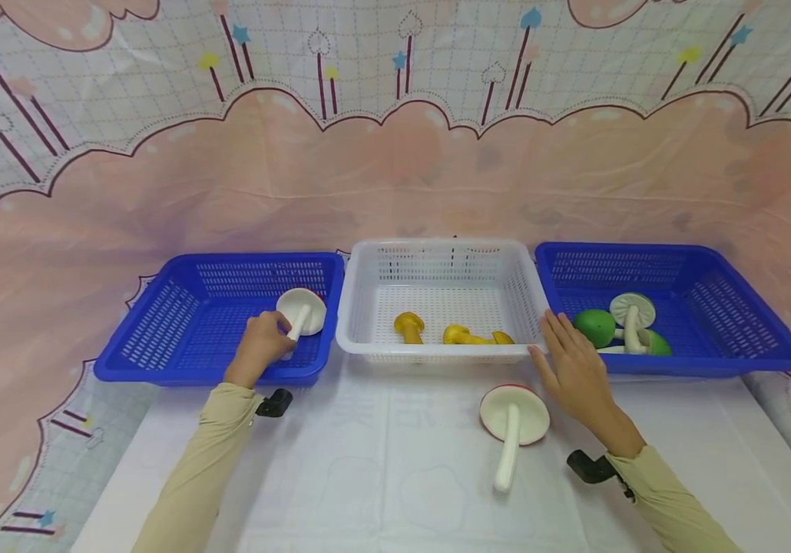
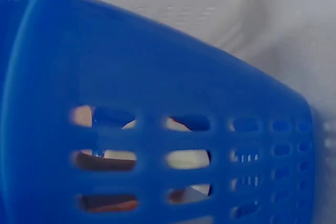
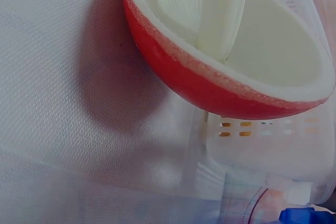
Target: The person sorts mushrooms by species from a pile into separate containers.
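In the head view, my left hand (image 1: 262,346) reaches into the left blue basket (image 1: 181,365) and pinches the white stem of a toy mushroom (image 1: 309,307), whose pale underside faces up. The left wrist view is mostly filled by the blue basket's wall (image 2: 157,66); bits of mushroom and fingers show through its slots. My right hand (image 1: 578,372) has its fingers straight, resting at the right front corner of the white basket (image 1: 430,351). Below it, on the table, a red-capped mushroom (image 1: 514,418) lies with its stem towards me; the right wrist view shows its red cap (image 3: 184,85) close up.
Yellow mushrooms (image 1: 409,326) lie in the white basket. The right blue basket (image 1: 727,338) holds several green-capped mushrooms (image 1: 594,328). The three baskets stand in a row along the back of the white-covered table (image 1: 382,461), before a patterned cloth (image 1: 395,177).
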`<control>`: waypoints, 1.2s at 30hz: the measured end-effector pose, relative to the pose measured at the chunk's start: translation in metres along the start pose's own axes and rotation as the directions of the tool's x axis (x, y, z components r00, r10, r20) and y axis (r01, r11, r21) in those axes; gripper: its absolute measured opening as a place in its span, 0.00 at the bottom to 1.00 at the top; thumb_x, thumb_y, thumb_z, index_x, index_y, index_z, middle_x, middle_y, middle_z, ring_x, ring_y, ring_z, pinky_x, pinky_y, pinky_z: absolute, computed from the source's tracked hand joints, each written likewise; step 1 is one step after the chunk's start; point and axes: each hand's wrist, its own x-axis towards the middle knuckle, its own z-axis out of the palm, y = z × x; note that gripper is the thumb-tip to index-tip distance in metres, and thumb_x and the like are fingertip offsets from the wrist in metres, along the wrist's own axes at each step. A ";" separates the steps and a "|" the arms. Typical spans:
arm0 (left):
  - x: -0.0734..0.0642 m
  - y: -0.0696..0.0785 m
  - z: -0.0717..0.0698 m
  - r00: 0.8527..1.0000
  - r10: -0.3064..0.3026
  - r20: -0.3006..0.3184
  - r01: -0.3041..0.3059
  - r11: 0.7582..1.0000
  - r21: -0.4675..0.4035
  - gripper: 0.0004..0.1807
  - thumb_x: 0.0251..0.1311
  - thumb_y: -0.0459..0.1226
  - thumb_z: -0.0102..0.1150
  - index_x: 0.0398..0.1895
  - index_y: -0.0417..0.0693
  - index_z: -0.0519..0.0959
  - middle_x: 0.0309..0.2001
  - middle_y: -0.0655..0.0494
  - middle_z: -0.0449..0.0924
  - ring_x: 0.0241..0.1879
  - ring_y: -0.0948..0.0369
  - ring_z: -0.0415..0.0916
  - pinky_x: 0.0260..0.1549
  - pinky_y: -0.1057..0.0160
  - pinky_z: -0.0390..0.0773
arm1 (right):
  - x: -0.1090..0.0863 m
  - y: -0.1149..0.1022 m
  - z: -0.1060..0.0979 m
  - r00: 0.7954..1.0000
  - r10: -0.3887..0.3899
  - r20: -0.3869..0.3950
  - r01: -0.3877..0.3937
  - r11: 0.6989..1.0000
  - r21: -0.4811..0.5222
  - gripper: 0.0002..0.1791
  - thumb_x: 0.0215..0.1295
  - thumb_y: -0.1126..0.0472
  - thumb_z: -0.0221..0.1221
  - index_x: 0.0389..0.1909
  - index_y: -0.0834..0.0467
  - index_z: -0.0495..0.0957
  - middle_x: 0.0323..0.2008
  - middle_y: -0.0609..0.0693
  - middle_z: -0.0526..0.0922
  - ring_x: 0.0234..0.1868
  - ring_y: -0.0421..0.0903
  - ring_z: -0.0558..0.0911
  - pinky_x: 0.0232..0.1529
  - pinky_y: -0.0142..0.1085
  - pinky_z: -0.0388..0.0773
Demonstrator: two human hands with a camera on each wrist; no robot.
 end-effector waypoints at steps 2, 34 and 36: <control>-0.002 0.003 -0.001 1.000 -0.015 0.018 0.013 0.998 0.061 0.18 0.44 0.32 0.65 0.40 0.31 0.78 0.32 0.40 0.80 0.33 0.45 0.77 0.31 0.48 0.78 | 0.000 0.000 0.000 1.000 0.000 0.002 0.000 1.000 0.004 0.31 0.69 0.52 0.51 0.64 0.69 0.64 0.65 0.64 0.65 0.67 0.61 0.61 0.59 0.61 0.63; -0.067 0.052 -0.008 0.967 0.161 -0.198 -0.217 0.927 -0.305 0.13 0.56 0.33 0.63 0.45 0.41 0.81 0.40 0.44 0.82 0.45 0.52 0.78 0.41 0.53 0.80 | 0.001 -0.002 -0.002 1.000 0.001 0.003 -0.001 1.000 -0.003 0.30 0.68 0.53 0.52 0.64 0.69 0.65 0.65 0.64 0.65 0.67 0.61 0.62 0.59 0.61 0.63; -0.071 0.054 -0.006 0.965 0.172 -0.197 -0.229 0.919 -0.321 0.12 0.55 0.32 0.64 0.44 0.41 0.81 0.39 0.44 0.82 0.43 0.53 0.78 0.38 0.57 0.81 | 0.001 -0.002 -0.002 1.000 0.000 0.000 0.000 1.000 -0.005 0.30 0.68 0.54 0.53 0.64 0.70 0.65 0.65 0.64 0.65 0.67 0.62 0.62 0.59 0.61 0.63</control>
